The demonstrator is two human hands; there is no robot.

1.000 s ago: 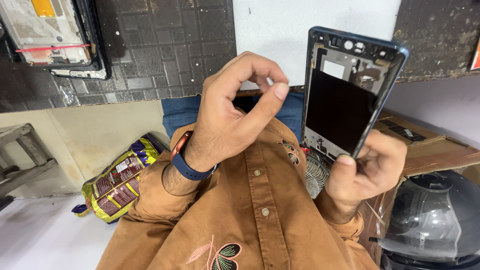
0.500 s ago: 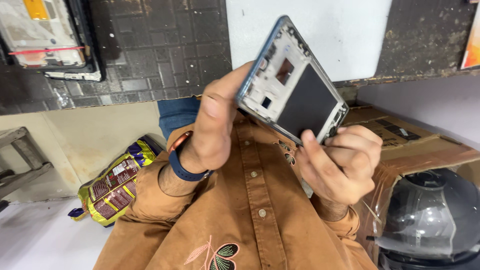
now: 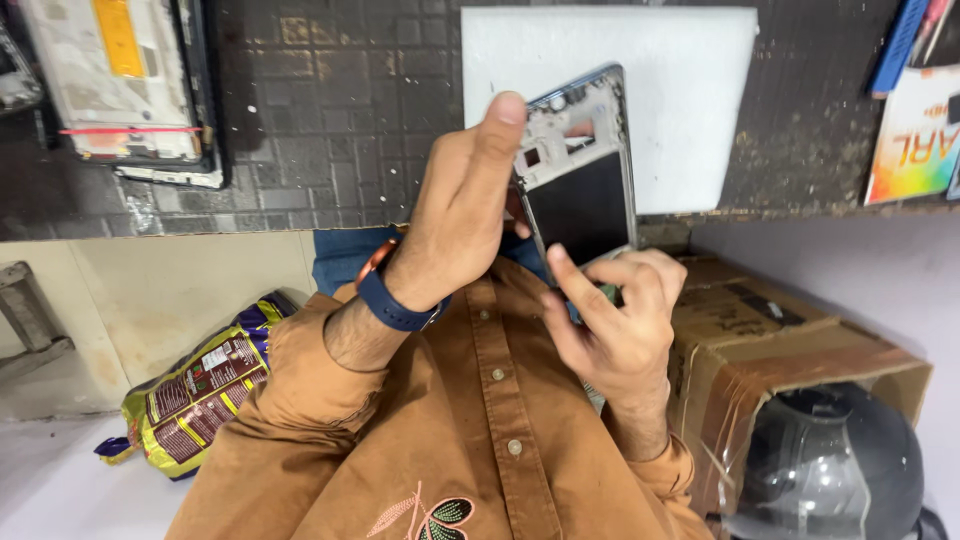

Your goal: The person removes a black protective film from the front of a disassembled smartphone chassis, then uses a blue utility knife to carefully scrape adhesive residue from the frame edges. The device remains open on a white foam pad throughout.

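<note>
The phone frame (image 3: 580, 170) looks like matt pale metal round a glossy dark panel; the white foam sheet (image 3: 680, 90) is soft, matt; the right-hand cardboard box (image 3: 790, 340) is rough, taped; the helmet (image 3: 830, 470) glossy plastic.

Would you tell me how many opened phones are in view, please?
2: one phone frame held up between the left hand and right hand; another opened phone lies on the dark mat, top left. Others may sit off-frame.
</note>
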